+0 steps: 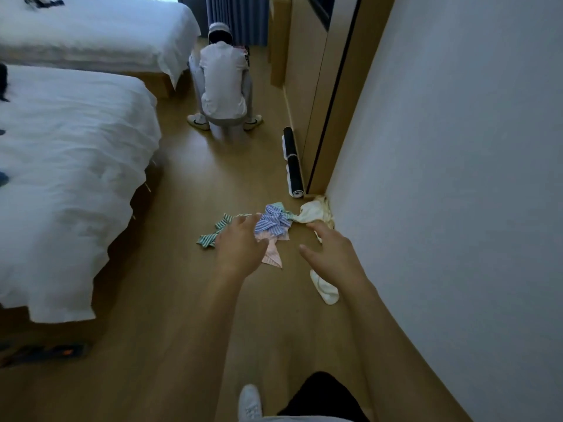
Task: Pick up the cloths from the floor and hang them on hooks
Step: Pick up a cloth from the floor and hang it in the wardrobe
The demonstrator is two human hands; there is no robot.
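Observation:
Several cloths lie in a loose heap on the wooden floor: a blue striped cloth (pixel 272 222), a green striped cloth (pixel 213 234), a pink cloth (pixel 273 254) and a cream cloth (pixel 313 213) against the wall's corner. A white sock-like piece (pixel 325 287) lies apart, nearer to me. My left hand (pixel 240 245) hovers over the pink and green cloths, fingers spread, holding nothing. My right hand (pixel 332 254) reaches out beside it with fingers straight, also empty. No hooks are in view.
Two beds with white covers (pixel 70 166) fill the left side. A person in white (pixel 224 83) squats on the floor ahead, back turned. A rolled black mat (pixel 293 161) lies along the wooden panel. The white wall (pixel 457 178) runs along the right. My shoe (pixel 249 402) shows below.

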